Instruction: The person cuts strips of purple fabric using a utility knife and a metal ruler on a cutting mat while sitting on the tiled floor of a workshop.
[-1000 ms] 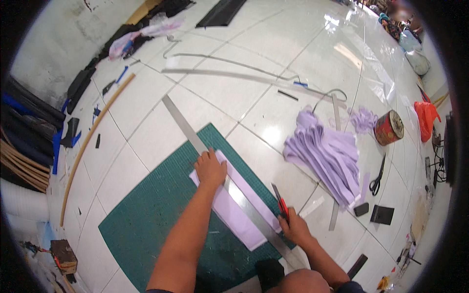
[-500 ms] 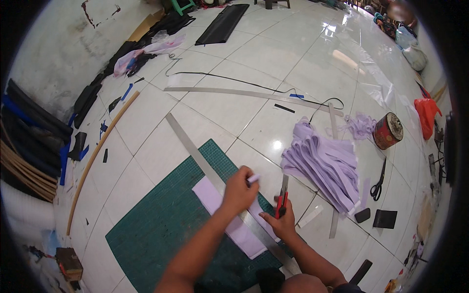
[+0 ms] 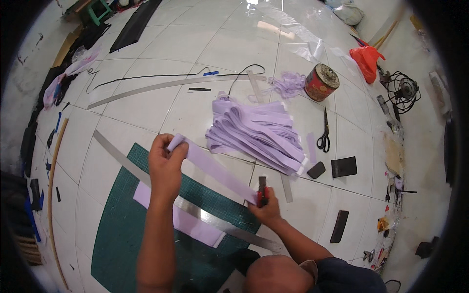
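A lilac fabric strip (image 3: 217, 168) stretches between my hands above the far edge of a green cutting mat (image 3: 117, 239). My left hand (image 3: 167, 158) pinches its far-left end, which is folded over at the fingers. In my right hand (image 3: 267, 211) is a red utility knife (image 3: 263, 193), pointing away from me; the strip's other end meets this hand, apparently caught by the thumb. On the mat lies a folded piece of lilac fabric (image 3: 195, 228), with a long steel ruler (image 3: 207, 215) across it. Beyond the strip sits a heap of lilac strips (image 3: 254, 132).
Right of the heap are black scissors (image 3: 324, 134), a round tin (image 3: 322, 83), a dark rounded block (image 3: 316, 170) and a black square (image 3: 344, 167). Another long metal ruler (image 3: 156, 89) lies farther off, beside a black cord. A wooden rod (image 3: 54, 180) runs along the left.
The strip has come away from the ruler's edge and is lifted, pulled out between both hands. My left hand has moved left and away from the ruler. The view has swung to the right.
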Tool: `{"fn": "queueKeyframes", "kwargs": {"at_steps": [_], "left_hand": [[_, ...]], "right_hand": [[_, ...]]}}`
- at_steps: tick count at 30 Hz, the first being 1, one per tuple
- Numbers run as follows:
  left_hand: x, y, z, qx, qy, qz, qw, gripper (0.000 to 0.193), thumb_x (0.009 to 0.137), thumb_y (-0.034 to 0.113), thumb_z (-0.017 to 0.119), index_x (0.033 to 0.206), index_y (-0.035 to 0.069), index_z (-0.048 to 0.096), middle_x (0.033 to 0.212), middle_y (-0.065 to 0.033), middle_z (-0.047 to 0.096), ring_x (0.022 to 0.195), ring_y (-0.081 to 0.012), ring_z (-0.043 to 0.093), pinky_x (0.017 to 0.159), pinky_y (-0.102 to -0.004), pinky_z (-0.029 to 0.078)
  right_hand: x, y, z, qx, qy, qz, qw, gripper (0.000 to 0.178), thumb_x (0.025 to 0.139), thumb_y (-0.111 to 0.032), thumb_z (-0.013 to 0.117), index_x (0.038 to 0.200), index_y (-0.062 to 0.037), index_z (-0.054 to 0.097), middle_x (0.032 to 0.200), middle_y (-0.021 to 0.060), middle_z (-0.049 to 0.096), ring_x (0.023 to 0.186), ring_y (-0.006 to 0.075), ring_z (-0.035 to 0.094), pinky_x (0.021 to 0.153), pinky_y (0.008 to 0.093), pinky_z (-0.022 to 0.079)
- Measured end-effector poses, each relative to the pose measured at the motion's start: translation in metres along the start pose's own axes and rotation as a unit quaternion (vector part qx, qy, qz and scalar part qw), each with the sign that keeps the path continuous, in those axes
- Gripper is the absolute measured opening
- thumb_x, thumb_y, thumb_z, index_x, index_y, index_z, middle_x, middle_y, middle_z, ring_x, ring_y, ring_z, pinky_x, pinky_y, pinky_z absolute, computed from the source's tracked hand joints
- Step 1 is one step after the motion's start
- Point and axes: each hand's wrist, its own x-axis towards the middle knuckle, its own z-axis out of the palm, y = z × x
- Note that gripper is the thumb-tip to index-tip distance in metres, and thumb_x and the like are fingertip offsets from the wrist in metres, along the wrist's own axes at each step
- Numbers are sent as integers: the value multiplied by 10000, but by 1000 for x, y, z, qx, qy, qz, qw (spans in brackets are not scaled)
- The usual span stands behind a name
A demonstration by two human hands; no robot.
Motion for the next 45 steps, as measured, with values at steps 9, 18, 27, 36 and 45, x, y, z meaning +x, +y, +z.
{"fn": "queueKeyframes", "kwargs": {"at_steps": [9, 18, 27, 36, 45], "left_hand": [[72, -70, 87, 104, 7, 35, 994, 371, 874, 188, 745, 1131, -22, 580, 935, -88, 636, 823, -155, 608, 738, -300, 506], [-56, -73, -105, 412, -322, -200, 829, 448, 857, 423, 737, 1011, 12, 646, 874, -115, 658, 783, -220, 617, 713, -365, 502], [-329, -55, -262, 140, -515, -625, 570, 536, 909, 379, 718, 1338, 77, 609, 1200, -83, 678, 1081, -215, 624, 968, -371, 498], [-348, -39, -229, 60, -521, -654, 545, 508, 917, 305, 721, 1336, 43, 601, 1183, -69, 665, 1046, -200, 626, 897, -352, 515], [-335, -31, -236, 58, -542, -655, 523, 484, 924, 284, 723, 1345, 85, 594, 1101, -40, 668, 1023, -177, 609, 880, -339, 510]], "right_hand": [[89, 4, -112, -222, 131, -83, 963, 393, 714, -177, 834, 930, -35, 538, 835, 173, 624, 771, 386, 625, 663, 445, 481], [126, 24, -138, -301, 182, -225, 908, 598, 662, -423, 899, 903, -2, 550, 1085, 159, 600, 934, 367, 601, 782, 460, 478], [-3, 115, -147, 122, 164, 149, 968, 366, 991, -425, 601, 1130, -106, 488, 663, -8, 483, 502, 112, 477, 442, 269, 391], [-23, 171, -196, 138, 161, 210, 954, 338, 1055, -453, 454, 1154, -132, 484, 692, 8, 481, 486, 115, 451, 410, 279, 386], [-13, 171, -194, 63, 158, 199, 965, 435, 1047, -492, 440, 1166, -82, 527, 677, 5, 496, 462, 113, 476, 392, 298, 388]]}}
